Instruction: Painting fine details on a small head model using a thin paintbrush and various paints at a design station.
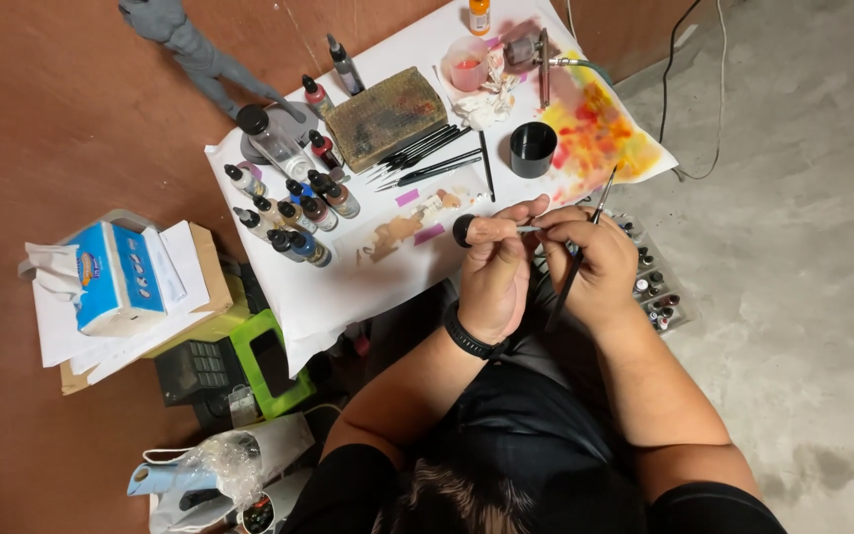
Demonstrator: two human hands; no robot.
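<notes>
Holding a black-capped dropper pipette (476,229) level at chest height, your left hand (496,272) is closing thumb and fingers around its stem, just behind the cap. Its long axis is running left to right, cap end pointing left, tip end reaching toward your right hand (595,259), which is touching it there. Your right hand is also gripping a thin paintbrush (585,242), bristles angling up and away over the white paper sheet (368,287). Fingers are hiding the pipette's tip; whether anything sits on it, you cannot tell.
</notes>
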